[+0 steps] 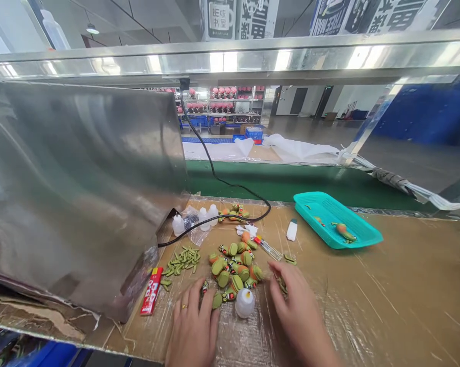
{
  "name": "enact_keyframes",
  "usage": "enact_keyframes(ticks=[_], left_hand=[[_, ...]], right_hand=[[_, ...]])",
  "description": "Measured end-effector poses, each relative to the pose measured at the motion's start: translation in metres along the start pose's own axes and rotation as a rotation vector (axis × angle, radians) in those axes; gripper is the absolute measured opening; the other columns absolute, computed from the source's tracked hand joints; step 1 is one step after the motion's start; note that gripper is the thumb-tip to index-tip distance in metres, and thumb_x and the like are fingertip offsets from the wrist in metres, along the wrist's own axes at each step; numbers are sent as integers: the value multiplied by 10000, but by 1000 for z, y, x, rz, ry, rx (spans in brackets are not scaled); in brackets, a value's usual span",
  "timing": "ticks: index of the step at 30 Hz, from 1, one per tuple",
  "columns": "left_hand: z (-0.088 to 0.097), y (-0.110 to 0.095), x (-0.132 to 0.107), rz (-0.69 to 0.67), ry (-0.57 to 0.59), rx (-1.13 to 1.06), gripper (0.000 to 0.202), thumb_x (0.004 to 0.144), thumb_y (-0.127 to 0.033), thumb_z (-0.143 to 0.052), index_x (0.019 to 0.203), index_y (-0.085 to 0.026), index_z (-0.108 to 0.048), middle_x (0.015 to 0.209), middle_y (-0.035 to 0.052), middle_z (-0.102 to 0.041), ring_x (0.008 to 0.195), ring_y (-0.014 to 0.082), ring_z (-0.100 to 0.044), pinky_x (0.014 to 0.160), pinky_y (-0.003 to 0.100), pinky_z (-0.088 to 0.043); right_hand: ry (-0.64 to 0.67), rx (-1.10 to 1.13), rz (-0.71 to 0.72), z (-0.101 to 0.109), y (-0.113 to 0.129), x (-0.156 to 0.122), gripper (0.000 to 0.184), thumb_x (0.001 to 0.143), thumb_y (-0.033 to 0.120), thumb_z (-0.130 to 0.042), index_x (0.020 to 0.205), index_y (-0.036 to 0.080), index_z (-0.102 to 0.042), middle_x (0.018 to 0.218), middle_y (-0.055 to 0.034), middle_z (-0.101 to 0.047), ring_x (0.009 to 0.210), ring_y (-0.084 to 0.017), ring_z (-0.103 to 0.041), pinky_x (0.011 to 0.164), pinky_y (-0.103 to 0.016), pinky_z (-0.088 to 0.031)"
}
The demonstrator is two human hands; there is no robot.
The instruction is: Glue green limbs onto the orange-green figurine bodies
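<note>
My left hand [194, 321], with a ring on one finger, is closed at the fingertips around a small green figurine [216, 300] at the near left of a pile. Many similar figurines [223, 279] with round green bases and orange and red parts lie heaped between my hands. On the right, my right hand [297, 311] rests on the table with thumb and index finger apart. Small green pieces [282, 285] show in the gap between them, partly hidden by the fingers. A white squeeze bottle [245, 304] with a yellowish tip stands between both hands.
Loose green slivers [182, 261] and a red packet [151, 291] lie left. A turquoise basket [337, 237] holds a few pieces. A white-bodied bottle [291, 230] lies beside it. A black cable [233, 186] crosses the cardboard surface. A metal panel [80, 193] stands left.
</note>
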State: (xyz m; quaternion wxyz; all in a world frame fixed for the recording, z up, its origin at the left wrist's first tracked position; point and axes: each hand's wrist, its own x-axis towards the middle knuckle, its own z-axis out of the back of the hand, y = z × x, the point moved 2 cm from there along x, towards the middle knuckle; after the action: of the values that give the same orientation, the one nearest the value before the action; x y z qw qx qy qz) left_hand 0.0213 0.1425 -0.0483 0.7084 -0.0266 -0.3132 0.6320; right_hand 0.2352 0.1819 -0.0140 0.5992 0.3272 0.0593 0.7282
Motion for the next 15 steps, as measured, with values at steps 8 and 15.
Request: enact_keyframes(ticks=[8,15], left_hand=[[2,-3,0,-61,-30,107,312,813,-102,-481,1077,-228,-591,1200,117,-606,1070,284,-534,875,461,-398],[5,-6,0,-8,-13,97,296,844,-162,-467,1092,-261,-595,1208,81,-610,1088,274,-528,898,458,-387]], right_hand=[[177,-200,-81,-18,-20,94,155,871,272,-591,942,134,-603,1018,-52,-606,954,-202,-578,851,-428,-461],[255,153,-115,17,23,29,267,968,345,-322,838,184,-492,683,28,-556,641,-133,-564,600,-245,-460]])
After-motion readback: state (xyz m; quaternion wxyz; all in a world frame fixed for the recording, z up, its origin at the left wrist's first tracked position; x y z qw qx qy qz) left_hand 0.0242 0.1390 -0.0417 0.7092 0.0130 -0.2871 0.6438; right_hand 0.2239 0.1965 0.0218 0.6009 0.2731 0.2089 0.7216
